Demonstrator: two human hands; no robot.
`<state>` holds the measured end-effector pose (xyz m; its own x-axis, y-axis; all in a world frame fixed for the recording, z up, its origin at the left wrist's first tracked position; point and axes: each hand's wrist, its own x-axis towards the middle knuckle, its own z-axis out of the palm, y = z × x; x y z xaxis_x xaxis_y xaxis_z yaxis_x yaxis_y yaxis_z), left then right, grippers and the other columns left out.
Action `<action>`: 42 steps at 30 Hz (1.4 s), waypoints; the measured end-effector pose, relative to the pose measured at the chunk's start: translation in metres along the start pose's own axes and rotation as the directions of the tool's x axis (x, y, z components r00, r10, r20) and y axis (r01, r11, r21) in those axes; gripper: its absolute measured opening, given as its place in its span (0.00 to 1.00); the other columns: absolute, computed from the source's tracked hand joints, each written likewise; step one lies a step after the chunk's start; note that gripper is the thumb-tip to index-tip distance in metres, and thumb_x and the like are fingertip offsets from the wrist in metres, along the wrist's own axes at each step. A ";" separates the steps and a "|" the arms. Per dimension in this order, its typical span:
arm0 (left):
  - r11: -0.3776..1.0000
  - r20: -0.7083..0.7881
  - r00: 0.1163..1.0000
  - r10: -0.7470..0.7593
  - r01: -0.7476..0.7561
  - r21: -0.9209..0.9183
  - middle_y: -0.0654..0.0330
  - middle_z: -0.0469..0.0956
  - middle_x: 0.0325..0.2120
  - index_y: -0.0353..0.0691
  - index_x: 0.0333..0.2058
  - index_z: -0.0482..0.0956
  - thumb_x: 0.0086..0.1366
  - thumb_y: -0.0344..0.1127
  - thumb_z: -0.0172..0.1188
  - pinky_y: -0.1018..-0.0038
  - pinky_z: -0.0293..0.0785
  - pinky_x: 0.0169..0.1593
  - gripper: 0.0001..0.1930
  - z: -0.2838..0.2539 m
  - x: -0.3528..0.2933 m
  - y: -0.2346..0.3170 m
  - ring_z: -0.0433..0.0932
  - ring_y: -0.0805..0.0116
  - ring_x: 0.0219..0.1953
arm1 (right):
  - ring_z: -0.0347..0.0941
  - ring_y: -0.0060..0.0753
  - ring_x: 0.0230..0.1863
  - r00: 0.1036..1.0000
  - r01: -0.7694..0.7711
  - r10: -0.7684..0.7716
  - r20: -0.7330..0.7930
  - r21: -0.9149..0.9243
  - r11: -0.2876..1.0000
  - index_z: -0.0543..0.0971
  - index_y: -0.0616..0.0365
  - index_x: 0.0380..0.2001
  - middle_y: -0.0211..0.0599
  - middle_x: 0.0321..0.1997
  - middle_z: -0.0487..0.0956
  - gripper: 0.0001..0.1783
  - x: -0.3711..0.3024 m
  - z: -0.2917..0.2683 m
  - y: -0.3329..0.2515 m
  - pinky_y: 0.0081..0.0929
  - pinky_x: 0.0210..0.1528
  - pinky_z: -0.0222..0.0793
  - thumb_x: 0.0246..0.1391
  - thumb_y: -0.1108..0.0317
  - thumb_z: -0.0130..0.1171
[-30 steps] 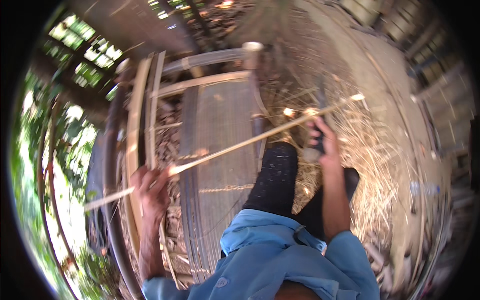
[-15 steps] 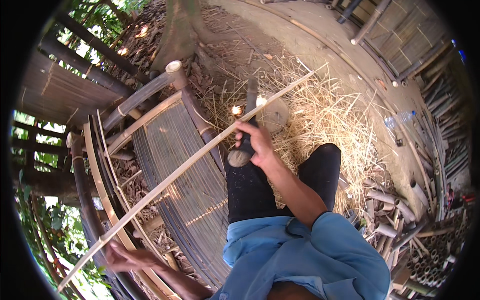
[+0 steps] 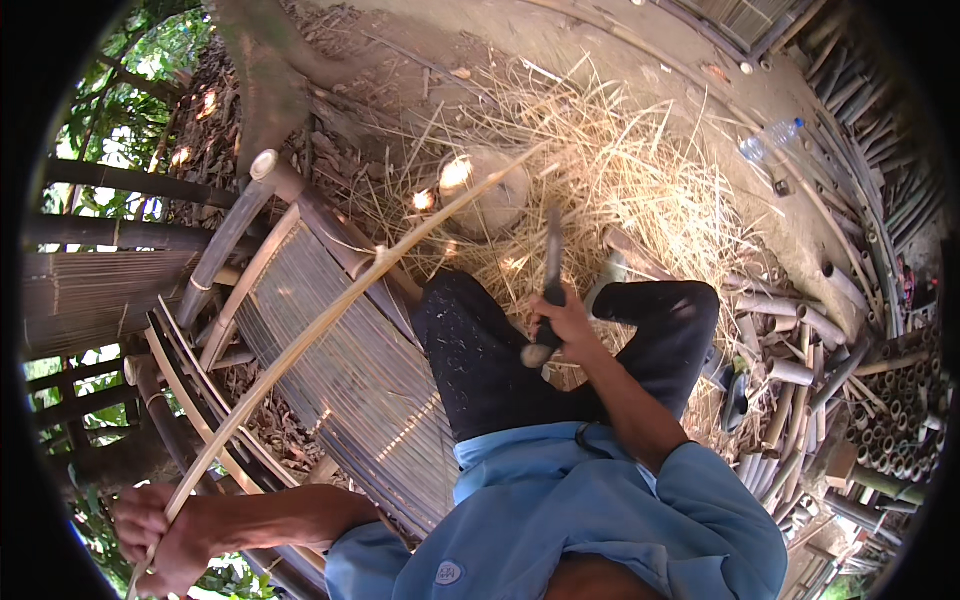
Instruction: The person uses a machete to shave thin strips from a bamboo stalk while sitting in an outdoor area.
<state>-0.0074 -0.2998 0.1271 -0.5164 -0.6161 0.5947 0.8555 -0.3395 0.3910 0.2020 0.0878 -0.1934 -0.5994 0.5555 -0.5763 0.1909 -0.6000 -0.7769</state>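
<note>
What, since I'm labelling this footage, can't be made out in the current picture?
All in the head view:
Pale strip: its near end, past the left hand, is cut off by the lower edge.
Knife: its handle is partly covered by the right hand.
Clear bottle: too small to tell its contents.

A light blue shirt [image 3: 570,495] with short, loose sleeves [image 3: 718,492] and a small round badge [image 3: 449,573] (pale, its markings too small to make out) toward the left is worn over black trousers [image 3: 478,395] sprinkled with pale specks [image 3: 462,335] on the left side.
</note>
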 end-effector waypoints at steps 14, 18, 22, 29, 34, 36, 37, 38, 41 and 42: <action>0.998 0.407 0.913 0.034 -0.054 0.037 0.71 0.48 0.07 0.51 0.17 0.57 0.67 0.61 0.42 0.73 0.49 0.15 0.25 0.129 -0.126 -0.015 0.49 0.77 0.09 | 0.78 0.64 0.39 0.933 0.359 -0.260 0.251 -0.727 0.585 0.67 0.58 0.60 0.58 0.35 0.79 0.29 0.007 -0.046 -0.029 0.48 0.41 0.72 0.57 0.67 0.61; 0.989 0.439 0.895 -0.080 0.017 0.145 0.69 0.51 0.06 0.49 0.16 0.59 0.69 0.64 0.46 0.74 0.49 0.15 0.30 0.153 -0.210 -0.056 0.52 0.74 0.09 | 0.79 0.62 0.38 0.904 0.425 -0.308 0.298 -0.719 0.550 0.67 0.57 0.62 0.58 0.37 0.80 0.29 0.002 -0.048 -0.030 0.47 0.42 0.73 0.57 0.69 0.62; 0.994 0.565 0.819 -0.098 0.108 0.016 0.63 0.61 0.07 0.46 0.21 0.68 0.71 0.69 0.41 0.71 0.55 0.21 0.33 0.138 -0.234 -0.064 0.58 0.69 0.11 | 0.80 0.59 0.35 0.816 0.558 -0.456 0.356 -0.693 0.457 0.68 0.56 0.62 0.54 0.38 0.82 0.28 -0.004 -0.041 -0.050 0.47 0.41 0.75 0.59 0.67 0.62; 0.999 0.462 0.886 0.044 -0.035 -0.028 0.63 0.55 0.03 0.47 0.16 0.64 0.69 0.69 0.45 0.70 0.55 0.30 0.34 0.145 -0.262 -0.059 0.59 0.69 0.18 | 0.81 0.51 0.27 0.619 0.733 -0.657 0.430 -0.617 0.286 0.71 0.61 0.48 0.48 0.31 0.82 0.20 -0.034 0.010 -0.090 0.40 0.27 0.77 0.57 0.64 0.66; 0.992 0.447 0.886 0.126 -0.108 -0.066 0.64 0.53 0.03 0.47 0.16 0.64 0.70 0.68 0.45 0.68 0.55 0.36 0.33 0.147 -0.259 -0.059 0.57 0.69 0.18 | 0.80 0.49 0.25 0.592 0.768 -0.624 0.510 -0.592 0.243 0.71 0.60 0.43 0.46 0.28 0.80 0.18 -0.024 0.023 -0.082 0.40 0.24 0.75 0.57 0.65 0.67; 0.993 0.425 0.897 0.120 -0.104 -0.061 0.64 0.53 0.03 0.47 0.16 0.64 0.70 0.67 0.46 0.68 0.55 0.37 0.33 0.146 -0.258 -0.061 0.57 0.70 0.18 | 0.78 0.51 0.23 0.707 0.648 -0.541 0.456 -0.725 0.235 0.70 0.60 0.42 0.46 0.28 0.78 0.17 -0.003 0.024 -0.075 0.43 0.24 0.74 0.58 0.64 0.65; 0.993 0.402 0.908 0.114 -0.099 -0.058 0.64 0.52 0.03 0.47 0.15 0.64 0.70 0.67 0.46 0.67 0.55 0.37 0.33 0.146 -0.258 -0.061 0.56 0.70 0.18 | 0.78 0.51 0.23 0.707 0.647 -0.541 0.455 -0.725 0.235 0.70 0.60 0.42 0.46 0.28 0.78 0.17 -0.005 0.022 -0.068 0.43 0.24 0.74 0.58 0.64 0.65; 0.992 0.394 0.910 0.128 -0.113 -0.062 0.64 0.52 0.03 0.47 0.15 0.64 0.70 0.67 0.46 0.67 0.55 0.37 0.33 0.148 -0.258 -0.062 0.56 0.70 0.18 | 0.78 0.53 0.23 0.676 0.697 -0.549 0.491 -0.667 0.262 0.70 0.61 0.41 0.47 0.28 0.78 0.16 -0.014 0.028 -0.075 0.45 0.25 0.74 0.59 0.64 0.64; 0.989 0.341 0.933 0.116 -0.079 -0.121 0.65 0.50 0.04 0.49 0.15 0.62 0.70 0.66 0.46 0.67 0.55 0.38 0.32 0.147 -0.259 -0.061 0.55 0.70 0.18 | 0.77 0.57 0.24 0.584 0.797 -0.570 0.577 -0.542 0.267 0.69 0.60 0.40 0.50 0.28 0.78 0.15 -0.051 0.033 -0.084 0.48 0.26 0.73 0.60 0.64 0.62; 0.993 0.355 0.928 0.116 -0.110 -0.037 0.65 0.50 0.04 0.49 0.15 0.61 0.71 0.66 0.47 0.67 0.55 0.38 0.32 0.148 -0.259 -0.060 0.55 0.71 0.18 | 0.77 0.58 0.25 0.480 0.867 -0.597 0.643 -0.453 0.209 0.69 0.60 0.39 0.51 0.28 0.78 0.14 -0.056 0.032 -0.088 0.50 0.28 0.72 0.61 0.64 0.61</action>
<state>0.0697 -0.0151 0.0533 -0.3933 -0.3589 0.8464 0.9081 -0.2955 0.2967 0.1937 0.0905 -0.0847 -0.9015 0.2547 0.3499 -0.1274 0.6165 -0.7770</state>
